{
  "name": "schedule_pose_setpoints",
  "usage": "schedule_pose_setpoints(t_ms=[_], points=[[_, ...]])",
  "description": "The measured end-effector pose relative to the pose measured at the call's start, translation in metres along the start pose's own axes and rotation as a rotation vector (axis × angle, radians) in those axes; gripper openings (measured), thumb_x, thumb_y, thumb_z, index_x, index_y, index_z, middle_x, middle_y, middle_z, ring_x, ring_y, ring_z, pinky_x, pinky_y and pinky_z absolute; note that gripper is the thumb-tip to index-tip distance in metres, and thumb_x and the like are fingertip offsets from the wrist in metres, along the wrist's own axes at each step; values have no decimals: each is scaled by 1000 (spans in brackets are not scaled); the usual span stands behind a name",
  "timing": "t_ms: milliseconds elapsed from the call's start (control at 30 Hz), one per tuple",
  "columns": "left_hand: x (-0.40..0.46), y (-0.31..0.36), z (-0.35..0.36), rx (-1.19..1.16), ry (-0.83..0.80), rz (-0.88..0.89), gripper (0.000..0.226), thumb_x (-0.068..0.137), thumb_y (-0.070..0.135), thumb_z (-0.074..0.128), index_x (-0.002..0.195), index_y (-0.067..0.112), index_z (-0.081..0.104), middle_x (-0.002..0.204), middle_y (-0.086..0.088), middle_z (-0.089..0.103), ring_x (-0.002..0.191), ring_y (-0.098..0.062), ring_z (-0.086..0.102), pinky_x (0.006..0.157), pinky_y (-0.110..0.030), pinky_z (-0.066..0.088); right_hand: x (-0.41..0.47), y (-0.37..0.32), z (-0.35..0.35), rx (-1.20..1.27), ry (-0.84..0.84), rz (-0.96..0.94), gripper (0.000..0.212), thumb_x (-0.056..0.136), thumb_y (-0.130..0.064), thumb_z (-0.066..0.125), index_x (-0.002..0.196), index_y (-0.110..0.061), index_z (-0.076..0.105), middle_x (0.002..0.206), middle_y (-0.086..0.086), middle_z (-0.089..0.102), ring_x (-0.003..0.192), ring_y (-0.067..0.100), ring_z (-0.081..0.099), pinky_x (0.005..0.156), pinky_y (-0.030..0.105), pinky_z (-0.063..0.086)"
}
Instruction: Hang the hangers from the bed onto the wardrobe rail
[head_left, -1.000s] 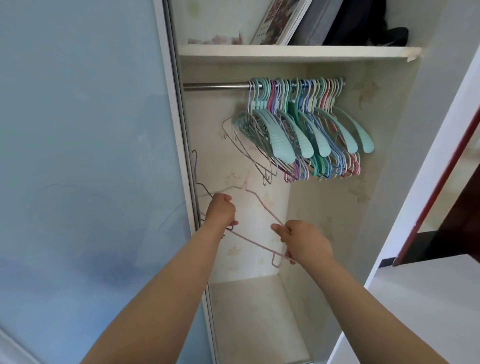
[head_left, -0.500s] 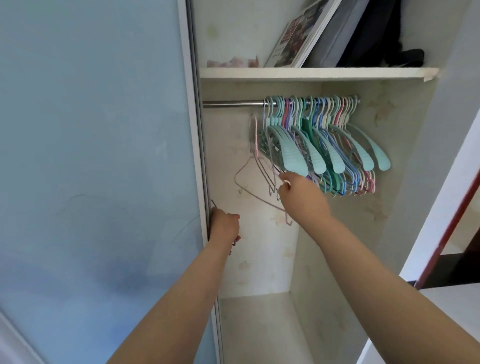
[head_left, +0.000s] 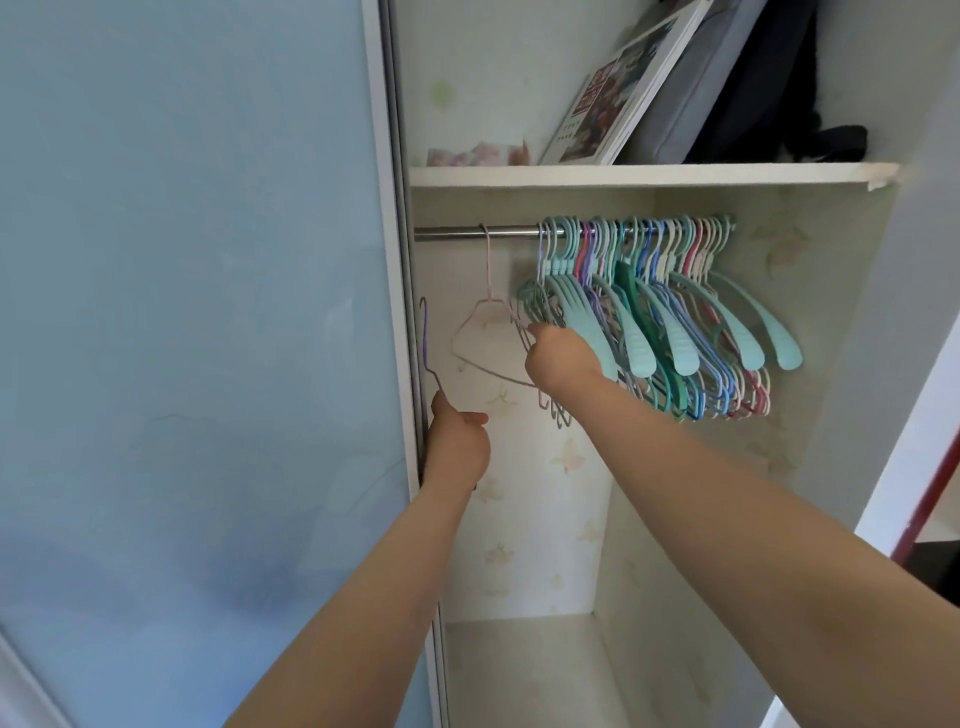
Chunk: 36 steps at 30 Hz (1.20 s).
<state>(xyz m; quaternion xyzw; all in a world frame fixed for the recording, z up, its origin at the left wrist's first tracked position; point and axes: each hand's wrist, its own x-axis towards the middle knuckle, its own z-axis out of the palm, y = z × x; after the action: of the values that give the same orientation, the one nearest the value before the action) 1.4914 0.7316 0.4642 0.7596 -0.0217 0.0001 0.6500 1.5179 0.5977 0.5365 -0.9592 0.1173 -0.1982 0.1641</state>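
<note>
Well, my left hand (head_left: 458, 447) curls tight around a thin purple wire hanger (head_left: 427, 347) beside the frosted blue sliding door (head_left: 197, 312). My right hand (head_left: 563, 358) pinches a slim pink wire hanger (head_left: 480, 332) hooked on the shiny metal wardrobe rail (head_left: 467, 232), just left of the packed bunch of smooth teal, blue and pink plastic hangers (head_left: 675, 312).

- Two arms in view, both bare from the lower frame edge up to the wrist.
- No sleeve, cuff or fabric visible on either forearm.
- Left hand (head_left: 457, 447) bare: no glove, ring or band to be seen.
- Right hand (head_left: 563, 358) bare likewise, wrist without watch or bracelet.
- Fingernails too small or turned away to make out.
</note>
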Motion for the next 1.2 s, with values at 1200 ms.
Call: schedule_pose_setpoints(t_ms=[1200], points=[[80, 109, 74, 28, -314, -3, 17, 95, -3, 41, 101, 12, 48, 70, -8, 48, 39, -13, 37, 34, -15, 33, -91, 83, -13, 640, 281, 4, 18, 95, -13, 50, 97, -25, 63, 88, -8, 62, 78, 1, 56, 66, 16, 39]])
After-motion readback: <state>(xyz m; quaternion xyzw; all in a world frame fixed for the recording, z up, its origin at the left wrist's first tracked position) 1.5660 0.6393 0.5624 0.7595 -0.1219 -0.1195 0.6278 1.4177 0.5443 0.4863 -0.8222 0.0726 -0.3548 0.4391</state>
